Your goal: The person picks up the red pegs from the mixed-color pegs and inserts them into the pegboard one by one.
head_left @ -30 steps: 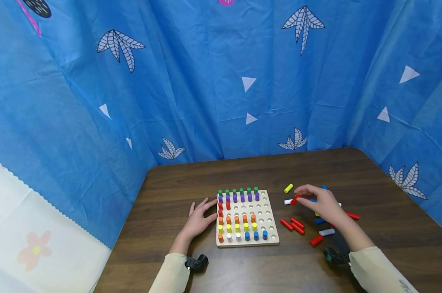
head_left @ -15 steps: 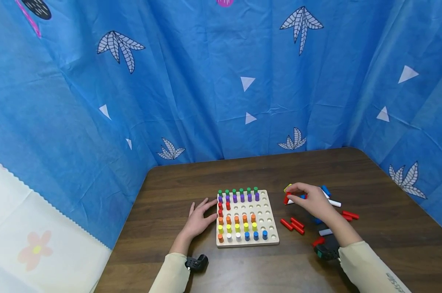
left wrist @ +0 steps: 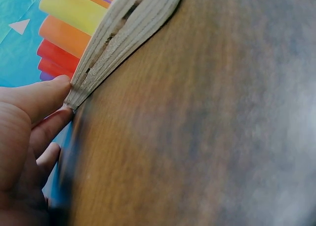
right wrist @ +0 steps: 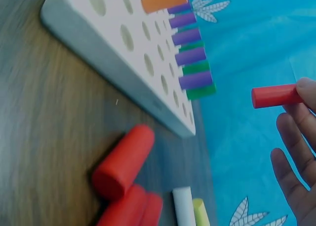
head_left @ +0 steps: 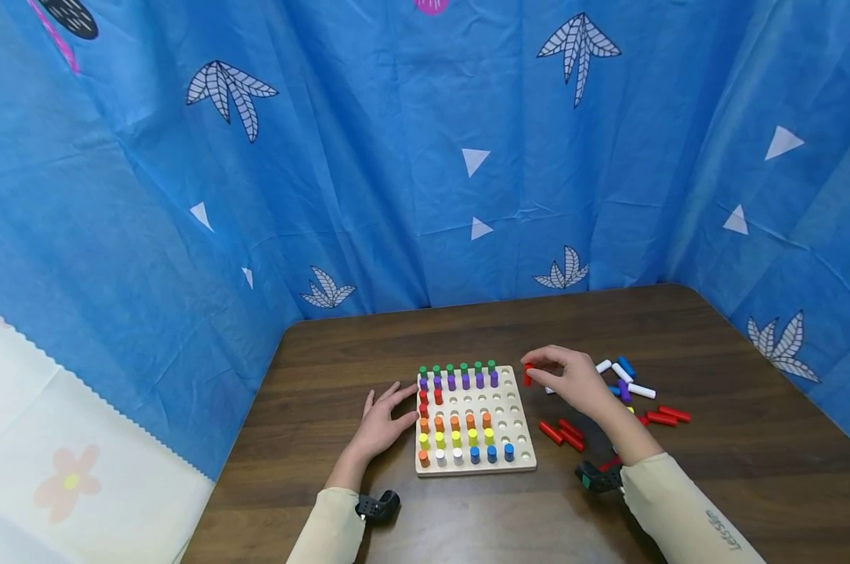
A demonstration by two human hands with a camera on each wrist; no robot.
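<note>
A pale wooden pegboard [head_left: 481, 472] holds rows of coloured pegs. Green and purple rows stand at its far side; orange, yellow, white and blue ones are nearer. Some red pegs [head_left: 438, 397] stand at the left, with bare holes beside them. My left hand [head_left: 381, 427] rests at the board's left edge, thumb and a fingertip touching its side in the left wrist view. Just past the right edge, my right hand [head_left: 573, 381] pinches a red peg [right wrist: 275, 96] between thumb and finger, in the air, its other fingers spread.
Several loose red pegs [head_left: 562, 435] lie right of the board on the brown table [head_left: 368, 345]. Farther right are scattered white pegs [head_left: 642, 390], a blue peg [head_left: 626, 366] and more red pegs [head_left: 667, 415]. A blue curtain [head_left: 396, 157] hangs behind the table.
My right hand has moved left with the red peg, from the loose pegs toward the board's right edge, and the peg is now more upright. The left hand has stayed put.
</note>
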